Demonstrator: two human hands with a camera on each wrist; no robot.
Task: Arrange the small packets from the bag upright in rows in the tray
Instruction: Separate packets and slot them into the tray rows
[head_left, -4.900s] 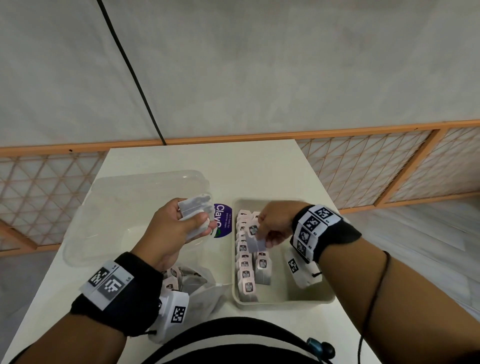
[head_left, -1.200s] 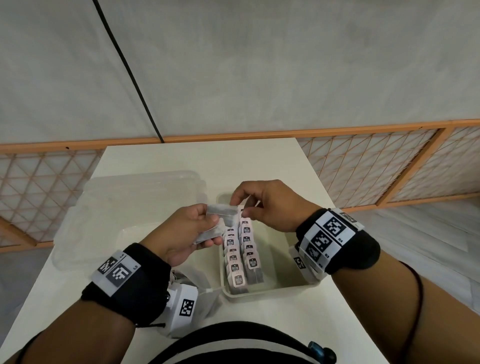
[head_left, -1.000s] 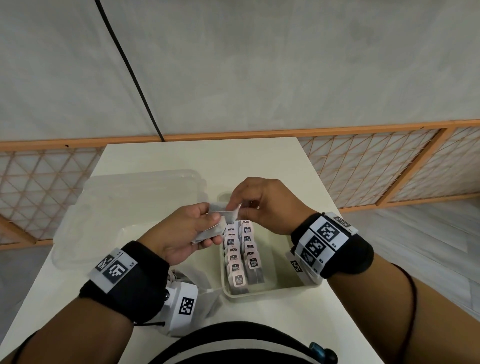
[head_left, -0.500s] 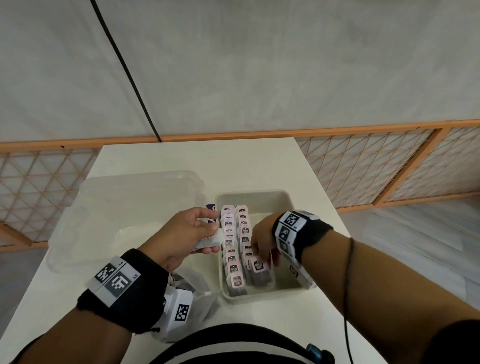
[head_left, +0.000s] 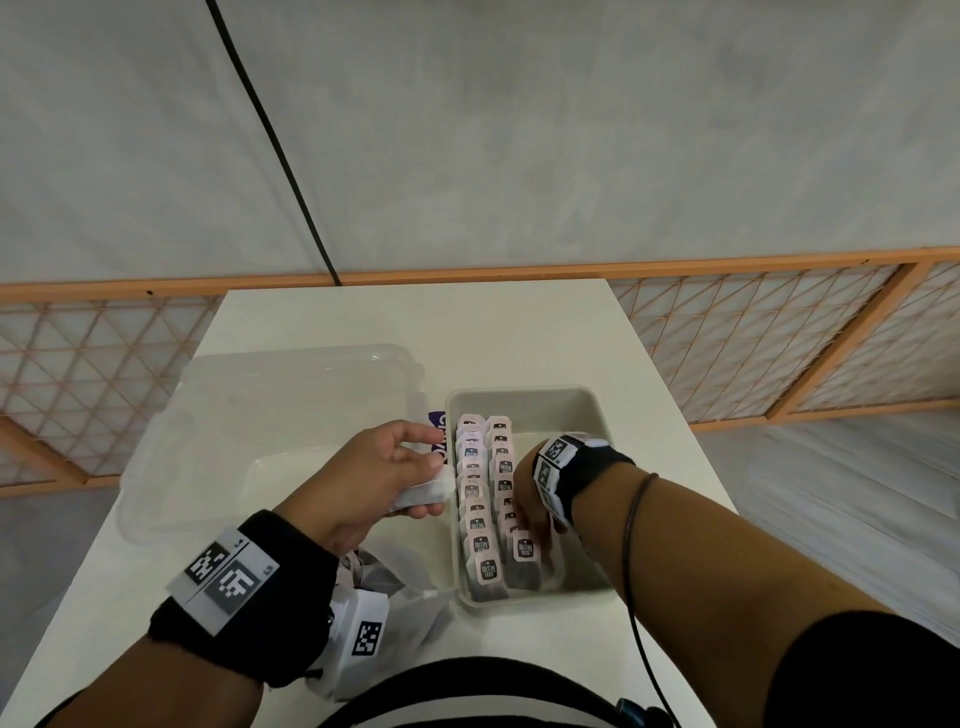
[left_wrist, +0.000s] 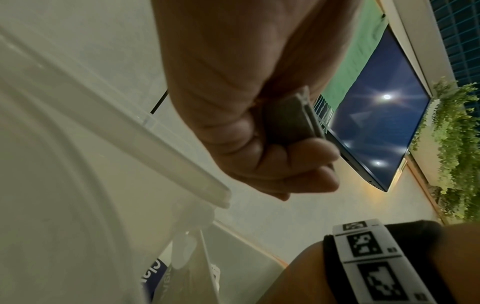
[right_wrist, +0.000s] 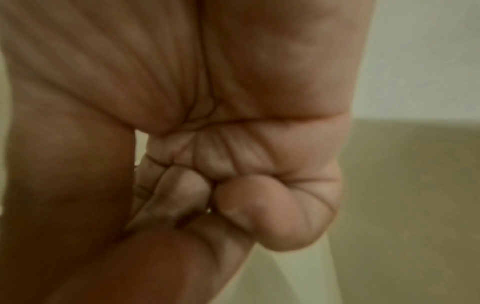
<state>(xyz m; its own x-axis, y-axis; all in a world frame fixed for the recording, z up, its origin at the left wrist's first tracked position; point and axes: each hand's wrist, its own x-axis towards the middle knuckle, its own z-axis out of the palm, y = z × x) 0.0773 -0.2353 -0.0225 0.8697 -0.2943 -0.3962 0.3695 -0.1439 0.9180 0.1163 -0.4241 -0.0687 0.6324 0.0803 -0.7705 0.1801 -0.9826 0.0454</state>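
The left hand (head_left: 374, 478) hovers over the white worktop (head_left: 519, 332), just left of the beige tray (head_left: 597, 410). Its fingers (left_wrist: 309, 164) are curled round a small stack of tea-bag packets (head_left: 422, 493), pinched flat against the thumb.

The right hand (head_left: 535, 514) reaches down into the near part of the tray. Its fingers (right_wrist: 280, 209) are curled tight at the nearest packet (head_left: 524, 551) of the right row; whether they pinch it cannot be told.

In the tray, two rows of packets (head_left: 480, 483) stand upright along the left wall, running near to far.

A clear plastic bag (head_left: 400, 587) lies on the worktop under the left wrist. A clear plastic lid (head_left: 260, 405) lies left of the tray.
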